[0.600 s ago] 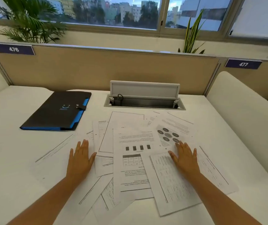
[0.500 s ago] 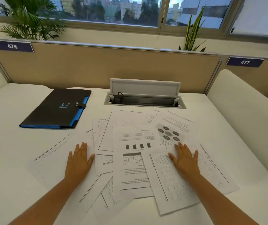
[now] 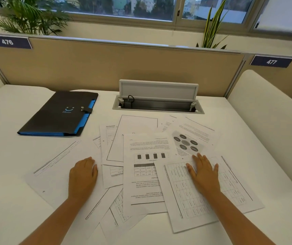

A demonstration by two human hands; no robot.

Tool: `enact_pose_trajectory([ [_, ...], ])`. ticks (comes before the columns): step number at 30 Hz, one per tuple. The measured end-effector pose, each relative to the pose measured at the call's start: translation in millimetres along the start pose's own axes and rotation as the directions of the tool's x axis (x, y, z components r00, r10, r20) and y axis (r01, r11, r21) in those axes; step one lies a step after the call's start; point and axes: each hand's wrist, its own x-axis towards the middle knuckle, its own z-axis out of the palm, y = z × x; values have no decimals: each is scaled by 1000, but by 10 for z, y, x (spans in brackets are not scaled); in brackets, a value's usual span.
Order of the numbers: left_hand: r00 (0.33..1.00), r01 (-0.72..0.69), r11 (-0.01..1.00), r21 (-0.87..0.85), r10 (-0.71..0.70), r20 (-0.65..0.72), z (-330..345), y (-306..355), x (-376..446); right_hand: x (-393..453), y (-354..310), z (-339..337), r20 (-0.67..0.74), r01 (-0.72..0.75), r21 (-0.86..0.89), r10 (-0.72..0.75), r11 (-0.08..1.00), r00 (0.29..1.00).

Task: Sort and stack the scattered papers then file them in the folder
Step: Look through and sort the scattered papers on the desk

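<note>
Several printed white papers (image 3: 147,174) lie scattered and overlapping across the middle of the white desk (image 3: 9,200). A black folder (image 3: 56,115) with blue edges and a snap strap lies closed at the back left, apart from the papers. My left hand (image 3: 82,175) rests palm down on the left sheets, fingers curled in and close together. My right hand (image 3: 203,173) lies flat with fingers spread on a sheet printed with a table (image 3: 194,197). Neither hand holds a sheet.
An open cable hatch (image 3: 157,101) with a raised lid sits at the back centre of the desk. A beige partition (image 3: 115,68) with labels 476 and 477 closes the far side. White side panels stand at left and right.
My left hand's fingers have curled in and drawn together on the paper. My right hand stays flat in nearly the same spot. The papers and folder have not moved.
</note>
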Motion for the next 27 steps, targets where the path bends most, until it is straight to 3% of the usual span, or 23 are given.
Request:
enact_pose_trajectory([
  [3,998,9,1000,-29,-11,-67,-38,17,2,3,1,-2,0,-4,2,4,1000,1000],
  [7,966,168,954,-249,-210,-154,-97,221,16,8,2,1,5,2,-11,-2,1000,1000],
  [9,959,170,920,-354,-237,-155,-114,392,17,6,3,0,1,6,-13,-6,1000,1000],
  [14,976,198,795,-573,-216,37,-59,725,-2,-9,-49,-27,-3,2,-85,-2,996,1000],
  [18,950,312,751,-582,-232,209,-15,885,56,109,-151,-150,29,70,-266,-64,961,998],
  [23,851,525,518,-675,-325,413,8,955,174,342,-245,-336,349,192,-144,-132,971,928],
  [27,818,568,415,-711,-381,431,21,821,156,463,-307,-379,384,142,-101,-93,985,919],
])
